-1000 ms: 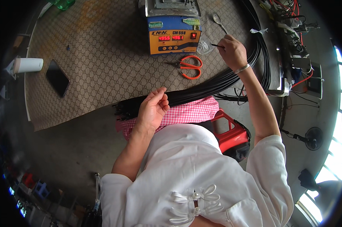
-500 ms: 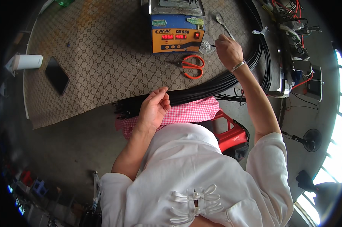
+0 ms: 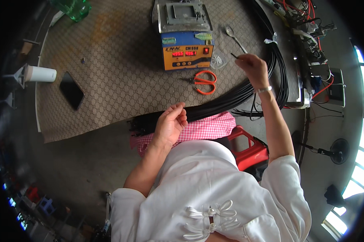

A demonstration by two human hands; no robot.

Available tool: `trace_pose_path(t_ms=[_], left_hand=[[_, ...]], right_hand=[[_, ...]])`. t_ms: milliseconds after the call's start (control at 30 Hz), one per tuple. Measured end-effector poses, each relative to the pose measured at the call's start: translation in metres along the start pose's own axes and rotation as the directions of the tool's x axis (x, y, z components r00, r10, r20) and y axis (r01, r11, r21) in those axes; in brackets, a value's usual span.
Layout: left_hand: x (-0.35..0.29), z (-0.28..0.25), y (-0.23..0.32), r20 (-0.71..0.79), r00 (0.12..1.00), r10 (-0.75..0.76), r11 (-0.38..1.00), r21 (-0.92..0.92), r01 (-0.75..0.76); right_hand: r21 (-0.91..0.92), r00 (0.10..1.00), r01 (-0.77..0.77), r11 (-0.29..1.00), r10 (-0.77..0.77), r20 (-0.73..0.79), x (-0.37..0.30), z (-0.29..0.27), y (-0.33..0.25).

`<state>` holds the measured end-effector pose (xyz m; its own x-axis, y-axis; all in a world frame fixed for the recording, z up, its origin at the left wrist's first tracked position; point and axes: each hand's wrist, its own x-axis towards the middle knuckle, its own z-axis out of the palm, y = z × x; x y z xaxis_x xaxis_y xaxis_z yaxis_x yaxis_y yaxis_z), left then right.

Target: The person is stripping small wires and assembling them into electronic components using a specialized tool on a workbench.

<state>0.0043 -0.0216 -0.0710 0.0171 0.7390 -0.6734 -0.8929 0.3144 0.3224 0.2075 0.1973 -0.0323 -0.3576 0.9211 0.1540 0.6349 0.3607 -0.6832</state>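
Observation:
Up on the right side, my right hand (image 3: 253, 69) pinches a thin black cable (image 3: 234, 55), whose short end pokes out leftward past the fingertips. It is held above the table, to the right of a clear plastic dish (image 3: 218, 60). My left hand (image 3: 170, 126) has its fingers curled together over the near edge of the black cable bundle (image 3: 214, 104); whatever they may hold is hidden. That bundle curves along the table's near edge and up the right side, where a pale tie (image 3: 271, 39) binds it. Its cut ends (image 3: 139, 126) lie on a pink checked cloth (image 3: 206, 126) across my lap.
A blue and orange heating machine (image 3: 188, 54) with lit red displays and a metal top stands ahead. Near it are orange-handled scissors (image 3: 205, 82) and a spoon (image 3: 235, 38). Left are a phone (image 3: 72, 91), white cup (image 3: 43, 74) and green bottle (image 3: 75, 9). A red stool (image 3: 248, 149) stands right.
My right hand has drawn back from the plastic dish, to the right and slightly nearer, with the cable still in it. My left hand stays by the bundle. The whole view has shifted a little.

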Motion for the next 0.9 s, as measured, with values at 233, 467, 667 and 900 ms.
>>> trace_pose_path(t_ms=[233,467,667,900], left_hand=[[-0.004,0.013,0.012,0.045,0.996,0.077,0.993,0.088,-0.081],[-0.017,0.051,0.036,0.208,0.950,0.233,0.940,0.203,-0.275],[-0.018,0.073,0.041,0.310,0.931,0.193,0.957,0.150,-0.248],[-0.022,0.086,0.039,0.391,0.908,0.150,0.982,0.050,-0.183]], right_hand=[[0.449,0.991,-0.113,0.886,0.071,0.110,-0.027,0.001,-0.033],[0.693,0.960,-0.179,0.698,-0.030,0.279,-0.043,0.000,-0.068],[0.776,0.902,-0.318,0.544,-0.078,0.424,-0.056,0.001,-0.080],[0.788,0.870,-0.391,0.476,-0.089,0.485,-0.062,0.008,-0.083]])
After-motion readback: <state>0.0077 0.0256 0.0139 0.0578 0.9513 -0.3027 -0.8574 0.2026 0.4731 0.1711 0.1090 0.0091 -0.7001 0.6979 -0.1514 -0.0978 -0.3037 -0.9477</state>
